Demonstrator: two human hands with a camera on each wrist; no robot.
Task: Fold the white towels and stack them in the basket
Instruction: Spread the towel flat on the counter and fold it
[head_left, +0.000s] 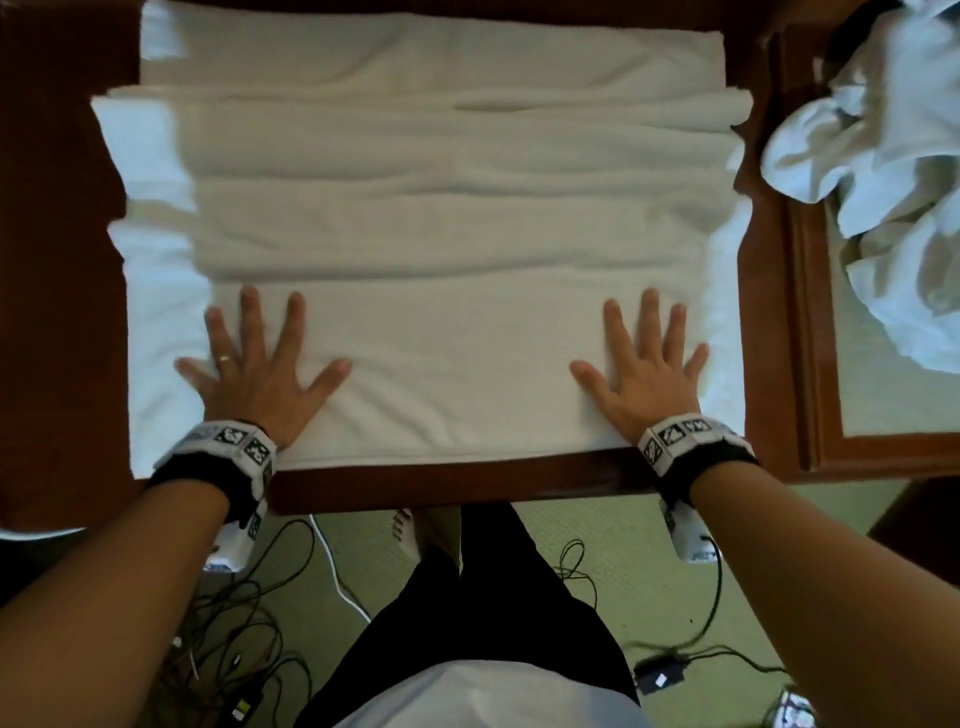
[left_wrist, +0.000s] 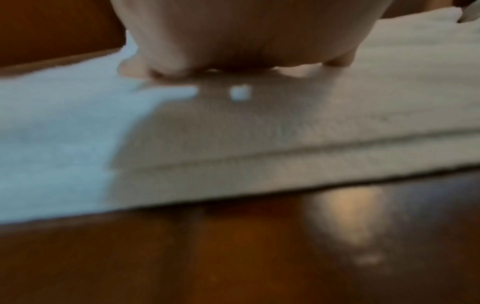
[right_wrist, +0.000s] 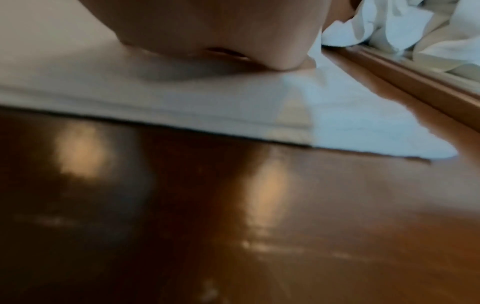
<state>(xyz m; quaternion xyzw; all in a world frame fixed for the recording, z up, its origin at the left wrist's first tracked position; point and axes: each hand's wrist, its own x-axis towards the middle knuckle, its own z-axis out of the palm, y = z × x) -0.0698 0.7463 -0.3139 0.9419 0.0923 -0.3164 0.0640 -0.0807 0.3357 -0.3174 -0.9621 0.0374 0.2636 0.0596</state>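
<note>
A large white towel (head_left: 441, 234) lies spread over the dark wooden table (head_left: 441, 486), with a folded layer along its near edge. My left hand (head_left: 260, 364) presses flat on the near left part of that layer, fingers straight and splayed. My right hand (head_left: 644, 364) lies flat on the near right part, fingers splayed too. In the left wrist view the palm (left_wrist: 246, 35) rests on the towel (left_wrist: 285, 133) just behind its doubled hem. The right wrist view shows the palm (right_wrist: 207, 26) on the towel (right_wrist: 130, 86) near its right corner. No basket is in view.
A heap of crumpled white towels (head_left: 893, 171) lies on a second wooden table with a glass top (head_left: 810, 312) at the right. Cables and a black adapter (head_left: 660, 670) lie on the green floor by my legs. The towel's ends overhang the table's left side.
</note>
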